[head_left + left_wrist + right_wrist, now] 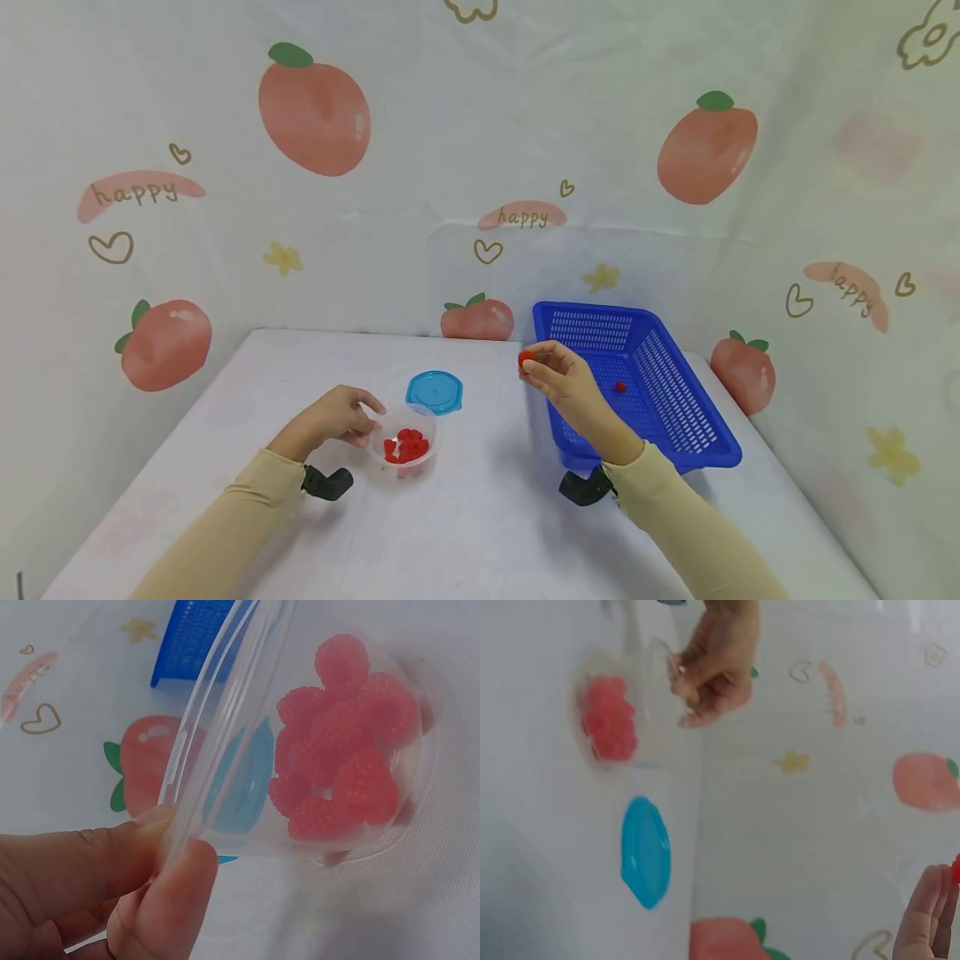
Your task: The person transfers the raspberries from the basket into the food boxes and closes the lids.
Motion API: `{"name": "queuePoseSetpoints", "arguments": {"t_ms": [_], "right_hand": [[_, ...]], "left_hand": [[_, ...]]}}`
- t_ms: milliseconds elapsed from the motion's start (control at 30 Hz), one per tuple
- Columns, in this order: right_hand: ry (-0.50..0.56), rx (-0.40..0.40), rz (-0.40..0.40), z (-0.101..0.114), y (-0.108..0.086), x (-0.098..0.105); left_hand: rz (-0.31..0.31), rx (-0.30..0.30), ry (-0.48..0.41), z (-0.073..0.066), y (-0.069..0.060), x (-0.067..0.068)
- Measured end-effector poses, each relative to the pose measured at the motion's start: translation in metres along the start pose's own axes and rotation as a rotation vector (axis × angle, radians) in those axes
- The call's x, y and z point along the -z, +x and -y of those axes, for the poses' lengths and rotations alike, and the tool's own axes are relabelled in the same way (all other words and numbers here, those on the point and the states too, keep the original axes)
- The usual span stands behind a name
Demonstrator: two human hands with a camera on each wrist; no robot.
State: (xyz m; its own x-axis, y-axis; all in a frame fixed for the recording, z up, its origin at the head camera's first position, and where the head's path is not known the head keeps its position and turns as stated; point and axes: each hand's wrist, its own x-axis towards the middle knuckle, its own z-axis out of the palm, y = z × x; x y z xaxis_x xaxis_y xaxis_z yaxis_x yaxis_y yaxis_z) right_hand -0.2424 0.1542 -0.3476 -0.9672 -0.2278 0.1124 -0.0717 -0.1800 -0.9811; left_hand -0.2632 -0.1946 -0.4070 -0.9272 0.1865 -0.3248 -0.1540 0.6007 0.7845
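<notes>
My left hand [341,419] pinches the rim of a clear round plastic tub [385,471] between thumb and fingers. Several red raspberries [341,739] lie in the bottom of that tub, seen through its wall in the left wrist view. Up at the left edge of the blue basket, my right hand [566,385] holds one raspberry [527,357] at its fingertips. In the right wrist view only the fingers [928,911] of that hand show, with a sliver of red at the frame's edge. Another raspberry [620,387] lies on the basket's floor.
The blue slotted basket [693,408] stands at the right of the white-covered table [480,517]. A blue lid [435,392] lies flat just behind the tub. Behind the table hangs a white cloth [420,167] printed with fruit and hearts.
</notes>
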Motion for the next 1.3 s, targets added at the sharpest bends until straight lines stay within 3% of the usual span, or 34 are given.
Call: {"name": "queuePoseSetpoints", "arguments": {"t_ms": [233,633,1000,1300], "right_hand": [[-0.046,-0.004,0.025,-0.021,0.0,-0.027],[-0.104,-0.044,0.178,-0.06,0.006,-0.06],[-0.206,-0.11,0.2,-0.096,0.012,-0.075],[-0.304,-0.129,0.212,-0.105,0.015,-0.079]], "left_hand": [[0.001,0.002,-0.005,0.0,0.0,-0.001],[-0.002,-0.008,-0.009,0.001,-0.001,0.0],[-0.005,-0.006,-0.009,0.002,0.001,-0.001],[0.002,-0.003,-0.011,0.001,0.0,0.0]]}}
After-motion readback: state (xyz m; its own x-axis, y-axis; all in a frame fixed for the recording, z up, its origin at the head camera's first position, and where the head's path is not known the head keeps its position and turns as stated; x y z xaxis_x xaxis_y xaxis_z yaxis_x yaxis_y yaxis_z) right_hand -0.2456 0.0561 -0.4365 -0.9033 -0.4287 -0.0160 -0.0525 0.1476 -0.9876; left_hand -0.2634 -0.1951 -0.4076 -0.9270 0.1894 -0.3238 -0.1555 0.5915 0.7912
